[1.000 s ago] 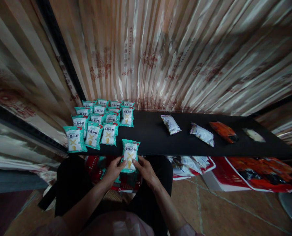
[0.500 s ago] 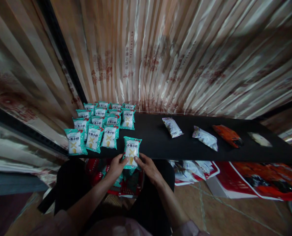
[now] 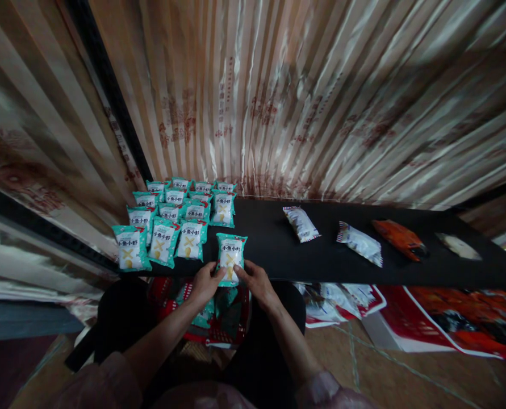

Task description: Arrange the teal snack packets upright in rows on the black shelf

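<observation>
Pleated, printed curtains [image 3: 253,85] hang behind a long black shelf [image 3: 256,244] in the head view, the only view. Take the held teal packet [image 3: 231,250] as the hub of the clock: it is at the shelf's near edge, printed front toward the wearer, lettering upright. Whether its lower end rests on the shelf cannot be told. The left hand [image 3: 207,279] pinches its lower side at 8 o'clock, thumb on the front; the right hand [image 3: 258,279] does likewise at 4 o'clock. The fingers behind are hidden.

Rows of matching packets [image 3: 163,241] lie toward 10 o'clock, prints facing the same way; their rightmost column ends farther back than the others. A white packet [image 3: 301,224] lies at 2 o'clock; another white packet [image 3: 360,244], an orange packet [image 3: 397,238] and a pale packet [image 3: 458,247] run out toward 3. Below, at 7 o'clock, a red basket [image 3: 158,295] with more teal packets sits between dark-clad legs [image 3: 118,312].

Light, even pressure from both sides seems best: the pouch looks puffed, so hard thumbs could dent it. Level hands should keep the lettering square, and low thumbs leave the upper front unobstructed.
</observation>
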Action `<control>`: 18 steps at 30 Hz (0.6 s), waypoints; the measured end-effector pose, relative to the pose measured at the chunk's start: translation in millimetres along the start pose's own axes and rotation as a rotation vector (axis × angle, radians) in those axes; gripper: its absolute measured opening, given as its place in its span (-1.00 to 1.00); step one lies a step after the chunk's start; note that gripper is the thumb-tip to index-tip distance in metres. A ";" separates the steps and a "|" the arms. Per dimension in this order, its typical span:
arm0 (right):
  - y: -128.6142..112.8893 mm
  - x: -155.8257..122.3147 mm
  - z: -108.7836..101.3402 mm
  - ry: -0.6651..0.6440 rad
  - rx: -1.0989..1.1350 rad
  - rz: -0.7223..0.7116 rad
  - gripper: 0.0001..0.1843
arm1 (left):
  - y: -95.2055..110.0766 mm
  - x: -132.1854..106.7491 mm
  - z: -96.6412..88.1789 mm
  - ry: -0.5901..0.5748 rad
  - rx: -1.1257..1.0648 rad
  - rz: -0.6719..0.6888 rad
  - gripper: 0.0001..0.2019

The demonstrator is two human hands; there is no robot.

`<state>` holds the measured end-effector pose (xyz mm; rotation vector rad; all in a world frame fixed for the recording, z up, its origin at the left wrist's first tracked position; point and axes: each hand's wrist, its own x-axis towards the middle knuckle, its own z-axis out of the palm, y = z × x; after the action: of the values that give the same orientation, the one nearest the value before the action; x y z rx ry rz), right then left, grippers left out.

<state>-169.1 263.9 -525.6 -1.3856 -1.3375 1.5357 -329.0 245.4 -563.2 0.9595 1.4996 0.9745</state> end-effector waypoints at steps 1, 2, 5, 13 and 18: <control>-0.9 1.2 0.1 0.002 0.002 0.000 -0.45 | 1.5 1.0 0.0 0.011 0.019 0.003 -0.69; -1.8 2.5 0.1 0.008 0.003 -0.001 -0.46 | 3.1 1.9 0.1 0.030 0.045 0.012 -0.69; -2.9 8.4 0.2 0.037 -0.010 -0.024 -0.49 | 7.2 5.4 1.5 0.112 0.191 0.071 -0.68; 8.8 30.8 -3.3 0.058 -0.074 -0.058 -0.54 | 9.5 17.2 8.8 0.216 0.355 0.117 -0.68; 5.7 36.3 -4.8 0.083 -0.069 -0.060 -0.55 | 8.6 16.1 15.1 0.253 0.373 0.173 -0.69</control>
<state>-171.4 297.6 -540.8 -1.4230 -1.3802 1.3903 -315.4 264.8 -562.2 1.2852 1.8787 0.9844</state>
